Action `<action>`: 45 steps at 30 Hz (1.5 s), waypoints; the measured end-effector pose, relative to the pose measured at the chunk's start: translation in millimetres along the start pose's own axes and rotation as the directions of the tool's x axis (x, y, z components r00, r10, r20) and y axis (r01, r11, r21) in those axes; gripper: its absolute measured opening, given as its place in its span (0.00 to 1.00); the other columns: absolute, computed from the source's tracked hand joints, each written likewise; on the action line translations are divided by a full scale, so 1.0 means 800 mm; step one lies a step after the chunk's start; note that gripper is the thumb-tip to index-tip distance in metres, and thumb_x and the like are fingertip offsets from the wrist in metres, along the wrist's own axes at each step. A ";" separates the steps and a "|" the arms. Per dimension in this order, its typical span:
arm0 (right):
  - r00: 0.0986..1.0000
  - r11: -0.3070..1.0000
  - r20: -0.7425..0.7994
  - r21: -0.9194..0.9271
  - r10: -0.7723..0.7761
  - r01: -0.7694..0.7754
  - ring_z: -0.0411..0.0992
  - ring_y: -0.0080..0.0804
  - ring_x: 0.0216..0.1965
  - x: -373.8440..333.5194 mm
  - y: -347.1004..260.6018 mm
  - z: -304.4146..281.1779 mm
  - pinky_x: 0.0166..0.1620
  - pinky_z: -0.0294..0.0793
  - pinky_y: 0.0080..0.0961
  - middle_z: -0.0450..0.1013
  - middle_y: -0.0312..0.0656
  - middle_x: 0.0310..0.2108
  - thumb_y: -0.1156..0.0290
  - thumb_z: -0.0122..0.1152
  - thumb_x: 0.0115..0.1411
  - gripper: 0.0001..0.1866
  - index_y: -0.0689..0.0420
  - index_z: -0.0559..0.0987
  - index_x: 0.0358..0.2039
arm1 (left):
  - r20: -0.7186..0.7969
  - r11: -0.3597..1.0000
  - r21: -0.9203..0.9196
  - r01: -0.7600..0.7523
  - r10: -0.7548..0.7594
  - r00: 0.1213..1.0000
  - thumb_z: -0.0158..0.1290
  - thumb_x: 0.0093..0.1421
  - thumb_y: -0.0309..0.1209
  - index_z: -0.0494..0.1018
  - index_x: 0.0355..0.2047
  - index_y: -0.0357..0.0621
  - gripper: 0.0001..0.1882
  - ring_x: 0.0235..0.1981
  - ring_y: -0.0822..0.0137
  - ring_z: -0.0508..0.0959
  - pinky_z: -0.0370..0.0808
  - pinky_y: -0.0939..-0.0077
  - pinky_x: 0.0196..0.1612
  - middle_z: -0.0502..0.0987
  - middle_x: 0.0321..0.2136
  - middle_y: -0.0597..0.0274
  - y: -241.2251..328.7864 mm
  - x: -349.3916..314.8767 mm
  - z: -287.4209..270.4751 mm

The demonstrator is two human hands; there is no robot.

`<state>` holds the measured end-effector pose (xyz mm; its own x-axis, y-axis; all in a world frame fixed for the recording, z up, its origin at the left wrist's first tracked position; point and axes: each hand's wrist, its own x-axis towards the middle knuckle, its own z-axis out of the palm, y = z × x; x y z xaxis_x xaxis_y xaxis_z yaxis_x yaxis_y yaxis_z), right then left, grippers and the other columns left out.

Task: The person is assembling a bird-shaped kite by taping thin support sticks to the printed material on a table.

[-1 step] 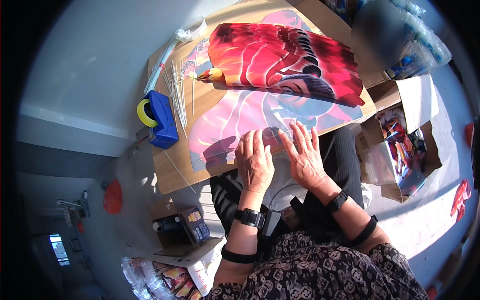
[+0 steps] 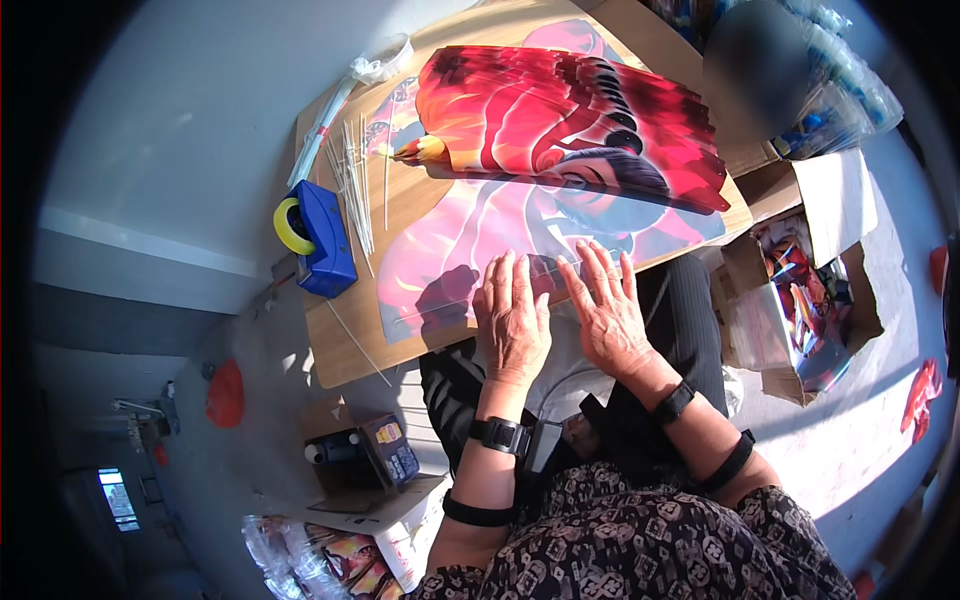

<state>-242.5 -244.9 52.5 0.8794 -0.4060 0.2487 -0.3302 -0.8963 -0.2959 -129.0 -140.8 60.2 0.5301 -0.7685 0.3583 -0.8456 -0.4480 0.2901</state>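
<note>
My left hand (image 2: 514,325) and my right hand (image 2: 608,315) are side by side at the near edge of a pale pink and grey printed sheet (image 2: 440,235). Both have their fingers stretched out, with the fingertips over the sheet's near edge. Neither shows anything gripped. Whether the fingers press on a thin stick at that edge I cannot tell. Farther back on the sheet lies a layered stack of glossy red printed sheets (image 2: 520,105), with a yellow-orange pointed tip at its left. The left hand's shadow falls on the pale sheet.
Left on the wooden table (image 2: 345,345) are a blue tape dispenser (image 2: 328,240) with yellow tape, several thin white sticks (image 2: 355,190) and a white tub (image 2: 388,55). A carton (image 2: 745,325) of colourful scraps stands right; another box (image 2: 335,480) is lower left.
My left hand has shifted slightly right and away from me along the sheet's near edge. The right hand has hardly moved. Everything on the table lies as before.
</note>
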 end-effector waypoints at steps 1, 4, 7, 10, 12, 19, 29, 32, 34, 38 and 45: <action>1.000 1.000 0.001 -0.001 0.000 0.000 0.44 0.45 0.67 0.004 -0.001 0.002 0.65 0.36 0.51 0.48 0.52 0.65 0.72 0.50 0.52 0.34 0.56 0.58 0.62 | 0.050 0.999 0.039 -0.024 0.022 0.999 0.52 0.57 0.34 0.60 0.58 0.38 0.29 0.63 0.52 0.55 0.55 0.54 0.61 0.57 0.61 0.50 0.002 0.001 0.000; 1.000 0.998 0.015 0.054 -0.021 0.021 0.45 0.42 0.67 0.018 -0.003 0.012 0.66 0.37 0.48 0.49 0.48 0.65 0.69 0.51 0.54 0.34 0.58 0.57 0.63 | 0.236 0.992 0.119 -0.030 0.001 0.972 0.50 0.59 0.38 0.55 0.61 0.39 0.33 0.67 0.55 0.48 0.48 0.50 0.64 0.51 0.64 0.50 -0.003 -0.002 0.014; 0.996 0.997 0.046 0.007 -0.075 0.075 0.46 0.41 0.67 0.017 0.000 0.021 0.67 0.37 0.47 0.50 0.48 0.65 0.65 0.52 0.55 0.35 0.57 0.57 0.63 | 0.262 0.995 0.092 -0.032 0.007 0.965 0.50 0.60 0.40 0.52 0.63 0.39 0.35 0.66 0.55 0.49 0.44 0.49 0.65 0.50 0.64 0.50 -0.008 -0.005 0.017; 0.994 0.991 0.062 -0.095 -0.089 0.094 0.46 0.42 0.67 0.021 0.002 0.020 0.67 0.38 0.46 0.50 0.48 0.65 0.63 0.50 0.56 0.33 0.57 0.57 0.62 | 0.245 0.996 0.091 -0.016 -0.007 0.969 0.50 0.59 0.42 0.51 0.63 0.39 0.36 0.66 0.55 0.49 0.44 0.49 0.65 0.50 0.65 0.50 -0.014 -0.005 0.013; 0.994 0.991 0.068 -0.093 -0.088 0.094 0.46 0.43 0.67 0.020 0.002 0.020 0.67 0.38 0.45 0.51 0.48 0.65 0.67 0.48 0.56 0.32 0.57 0.58 0.62 | 0.217 0.994 0.107 0.016 -0.039 0.975 0.50 0.59 0.43 0.51 0.63 0.39 0.37 0.66 0.55 0.49 0.44 0.50 0.65 0.50 0.65 0.49 -0.025 -0.016 0.009; 0.986 0.979 0.111 -0.148 -0.121 0.137 0.47 0.45 0.66 0.024 0.005 0.015 0.66 0.41 0.50 0.52 0.51 0.64 0.73 0.45 0.54 0.31 0.63 0.60 0.60 | 0.079 0.921 0.290 0.260 -0.294 0.952 0.46 0.61 0.44 0.50 0.63 0.41 0.35 0.66 0.54 0.48 0.44 0.50 0.65 0.49 0.65 0.51 -0.122 -0.068 -0.028; 0.940 0.934 -0.117 0.127 -0.319 0.333 0.67 0.39 0.42 0.090 -0.018 0.030 0.46 0.65 0.35 0.70 0.42 0.36 0.71 0.57 0.46 0.11 0.58 0.75 0.33 | -0.179 0.875 -0.045 0.482 -0.482 0.858 0.48 0.59 0.31 0.68 0.48 0.37 0.18 0.52 0.51 0.65 0.61 0.60 0.57 0.67 0.51 0.51 -0.217 -0.081 -0.043; 0.933 0.940 -0.149 0.042 -0.328 0.337 0.67 0.37 0.39 0.099 -0.019 0.049 0.42 0.66 0.33 0.69 0.40 0.33 0.70 0.57 0.46 0.09 0.56 0.75 0.30 | -0.177 0.853 -0.158 0.497 -0.520 0.836 0.49 0.58 0.30 0.68 0.49 0.37 0.18 0.53 0.52 0.65 0.61 0.61 0.57 0.67 0.51 0.51 -0.226 -0.082 -0.041; 0.930 0.941 -0.160 0.007 -0.332 0.337 0.68 0.36 0.36 0.104 -0.020 0.051 0.40 0.66 0.34 0.69 0.39 0.32 0.68 0.57 0.46 0.08 0.55 0.75 0.28 | -0.162 0.847 -0.233 0.477 -0.518 0.840 0.49 0.57 0.29 0.68 0.48 0.38 0.18 0.52 0.52 0.66 0.61 0.61 0.56 0.68 0.48 0.51 -0.234 -0.083 -0.046; 0.915 0.925 -0.160 0.027 -0.371 0.380 0.68 0.36 0.37 0.105 -0.019 0.049 0.40 0.66 0.34 0.69 0.40 0.32 0.68 0.57 0.46 0.09 0.56 0.75 0.28 | -0.144 0.783 -0.309 0.540 -0.599 0.788 0.49 0.56 0.27 0.70 0.45 0.37 0.16 0.49 0.51 0.69 0.64 0.61 0.54 0.70 0.45 0.50 -0.249 -0.064 -0.051; 0.900 0.913 -0.157 -0.029 -0.407 0.408 0.68 0.36 0.38 0.102 -0.016 0.056 0.40 0.67 0.32 0.69 0.41 0.32 0.68 0.56 0.46 0.12 0.58 0.74 0.32 | -0.052 0.682 -0.173 0.711 -0.727 0.685 0.49 0.55 0.30 0.75 0.34 0.40 0.09 0.38 0.53 0.76 0.72 0.63 0.40 0.76 0.34 0.48 -0.259 -0.009 -0.049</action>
<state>-151.0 -258.7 35.2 0.8718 -0.0284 0.4890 0.0473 -0.9888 -0.1418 44.7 -24.6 32.3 0.9810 -0.1763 0.0808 -0.1888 -0.7729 0.6058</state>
